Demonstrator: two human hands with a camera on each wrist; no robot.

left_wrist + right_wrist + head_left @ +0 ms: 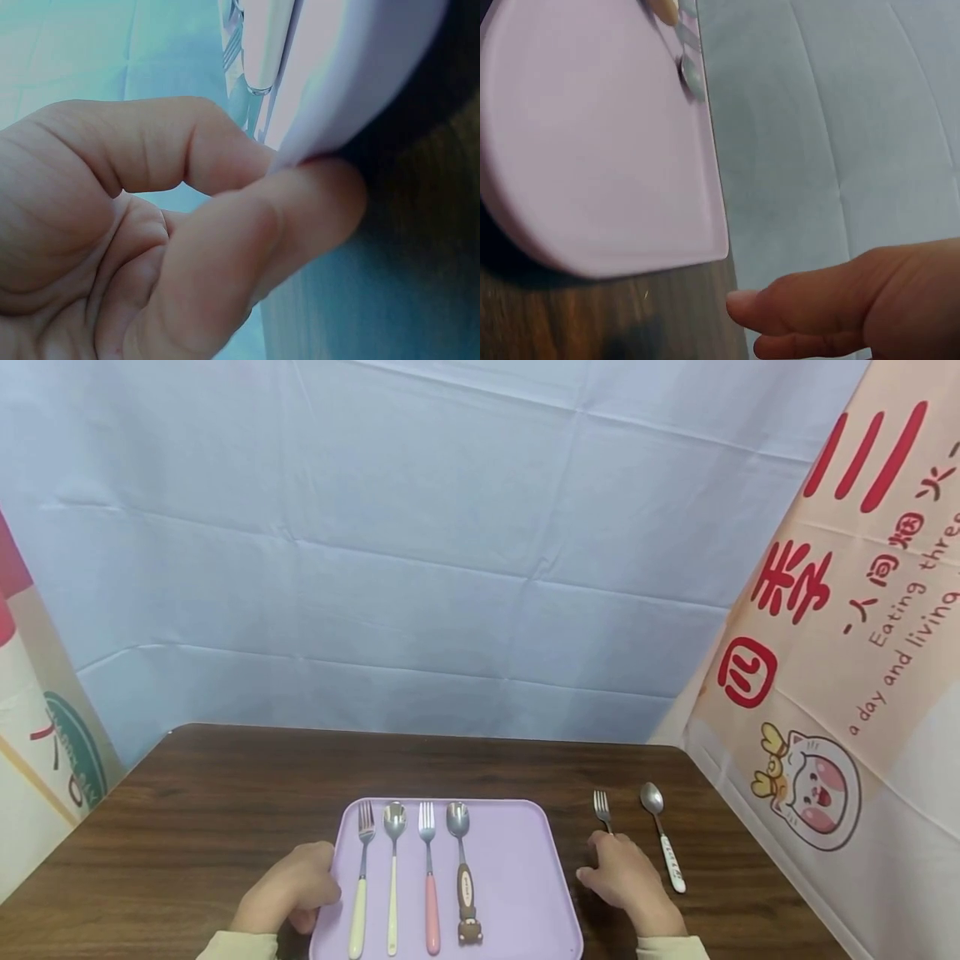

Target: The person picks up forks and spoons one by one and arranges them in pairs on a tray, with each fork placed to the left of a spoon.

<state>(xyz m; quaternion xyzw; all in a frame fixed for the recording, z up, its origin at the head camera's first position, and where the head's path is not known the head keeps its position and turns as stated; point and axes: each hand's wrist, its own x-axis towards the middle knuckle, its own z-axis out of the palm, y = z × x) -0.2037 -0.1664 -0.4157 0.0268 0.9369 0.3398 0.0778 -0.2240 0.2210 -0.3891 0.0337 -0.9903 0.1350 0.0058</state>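
Observation:
My left hand (296,885) pinches the left edge of a lilac tray (521,877) between thumb and fingers; the left wrist view shows the rim (322,127) caught there. In the tray lie, left to right, a fork with a pale yellow handle (358,918), a spoon with a cream handle (392,902), a fork with a pink handle (432,914) and a spoon with a brown bear handle (466,893). Right of the tray, my right hand (626,877) is over another fork (602,806), hiding its handle. Its thumb (780,304) reaches out fairly straight.
A spoon with a white patterned handle (672,864) lies on the dark wooden table (247,785), right of my right hand. A pale blue cloth (412,568) hangs behind the table. A printed cloth (825,693) hangs along the right side, another at the left.

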